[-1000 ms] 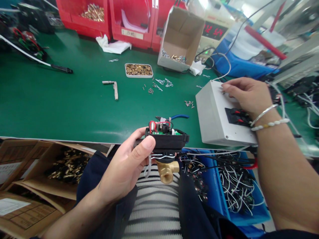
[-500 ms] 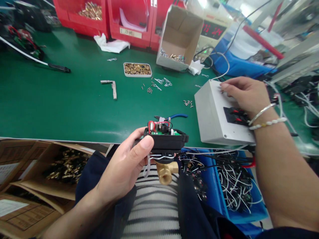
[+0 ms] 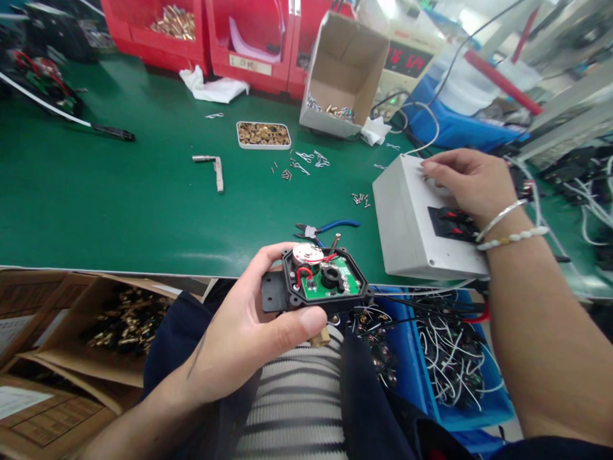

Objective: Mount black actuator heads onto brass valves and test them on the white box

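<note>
My left hand (image 3: pixel 244 332) is closed around a motorized valve, an open black housing (image 3: pixel 330 300) over a brass body (image 3: pixel 320 337) that shows only partly below my thumb. Inside the housing are a green circuit board (image 3: pixel 328 278), a round silver motor and red wires. My right hand (image 3: pixel 472 182) rests at the upper face of a grey control box (image 3: pixel 407 217). Its thumb and forefinger are pinched together on a small part there, hidden by the fingertips. Blue-handled cutters (image 3: pixel 338 224) lie just beyond the valve.
Small screws (image 3: pixel 360 199), spring clips (image 3: pixel 320 159), a tray of brass parts (image 3: pixel 264 135) and a silver L-shaped tool (image 3: pixel 218 172) lie on the green table. Behind stand red bins (image 3: pixel 249 67), a cardboard box (image 3: pixel 330 128) and a power supply (image 3: pixel 407 61). Blue crates (image 3: pixel 472 418) sit below.
My left hand has tilted the valve, so the circuit board now faces up toward me and the brass body is mostly hidden. My right hand stays at the grey box. The power supply's red digits differ.
</note>
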### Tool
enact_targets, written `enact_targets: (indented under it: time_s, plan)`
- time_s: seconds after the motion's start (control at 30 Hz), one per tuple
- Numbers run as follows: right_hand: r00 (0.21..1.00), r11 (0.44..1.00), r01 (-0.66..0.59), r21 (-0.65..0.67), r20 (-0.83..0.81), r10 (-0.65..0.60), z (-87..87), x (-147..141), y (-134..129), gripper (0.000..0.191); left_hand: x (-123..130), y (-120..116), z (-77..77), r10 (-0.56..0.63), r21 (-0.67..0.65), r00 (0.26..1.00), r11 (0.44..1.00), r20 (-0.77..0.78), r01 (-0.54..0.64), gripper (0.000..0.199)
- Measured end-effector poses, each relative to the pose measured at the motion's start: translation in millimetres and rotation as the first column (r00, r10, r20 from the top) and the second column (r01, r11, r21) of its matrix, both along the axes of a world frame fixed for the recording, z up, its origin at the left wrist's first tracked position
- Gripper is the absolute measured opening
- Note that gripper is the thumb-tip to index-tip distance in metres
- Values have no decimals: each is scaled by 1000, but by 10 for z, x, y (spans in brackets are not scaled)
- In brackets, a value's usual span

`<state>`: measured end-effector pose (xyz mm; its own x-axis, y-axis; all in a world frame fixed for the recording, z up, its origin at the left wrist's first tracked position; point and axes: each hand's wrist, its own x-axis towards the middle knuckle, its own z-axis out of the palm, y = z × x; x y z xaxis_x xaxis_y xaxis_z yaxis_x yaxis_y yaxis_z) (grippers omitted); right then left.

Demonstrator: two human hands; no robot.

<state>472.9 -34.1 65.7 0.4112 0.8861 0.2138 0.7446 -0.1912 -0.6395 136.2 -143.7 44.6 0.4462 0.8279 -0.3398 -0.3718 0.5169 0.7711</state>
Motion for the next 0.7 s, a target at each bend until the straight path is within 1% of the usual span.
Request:
enact_targets:
  time_s: [0.17,0.47,0.6,0.7]
  plan:
    - [1000,1000,-17,7,7,17,-11,31,11,11,-8,-3,39,-26,-40,1000,999,6,26,52]
    - [1000,1000,-23,4,-3,23,-32,45,6,12,-9,-11,57,20,8,1000,1000,-14,-20,50]
    - [1000,1000,-19,5,3,19,-24,45,5,11,5,14,24,17,9,1000,1000,-20,-16,48]
    - [1000,1000,-17,6,6,17,-19,37,5,11,30,42,-24,45,-26,998,999,37,-44,47]
